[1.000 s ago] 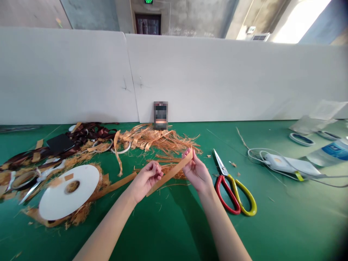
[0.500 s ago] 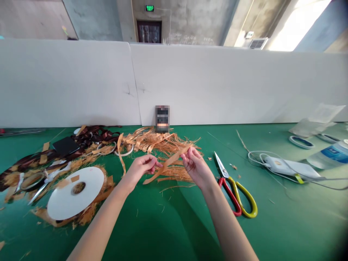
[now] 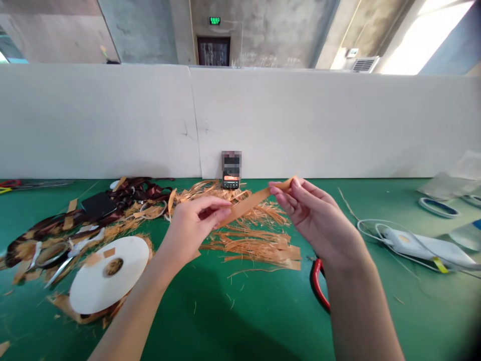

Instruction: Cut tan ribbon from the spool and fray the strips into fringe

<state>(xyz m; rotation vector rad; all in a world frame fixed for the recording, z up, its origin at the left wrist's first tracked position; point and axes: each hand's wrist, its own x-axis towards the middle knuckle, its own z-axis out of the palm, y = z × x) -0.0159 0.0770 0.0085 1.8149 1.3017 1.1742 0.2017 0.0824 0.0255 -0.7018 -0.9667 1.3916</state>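
A tan ribbon strip (image 3: 248,203) is stretched between my two hands above the table, slanting up to the right. My left hand (image 3: 193,225) pinches its lower left end between thumb and fingers. At the upper right end my right hand (image 3: 315,215) is closed on it, with a small tip showing past the fingers. Beneath the strip lies a bundle of frayed tan ribbon pieces (image 3: 263,245). Scissors (image 3: 319,286) with a red handle lie under my right forearm, which hides their other handle and most of the blades.
A white ribbon spool (image 3: 90,286), silver scissors (image 3: 60,271), dark brown ribbon (image 3: 150,188) and a black flat object (image 3: 98,205) crowd the left. A phone (image 3: 231,170) leans on the white partition (image 3: 319,120). On the right are a white power strip (image 3: 421,245) and cables.
Both hands have risen nearer the camera, the right one also moving rightward. My left hand now grips the strip's lower end, which hung loose before, and the strip is pulled straighter.
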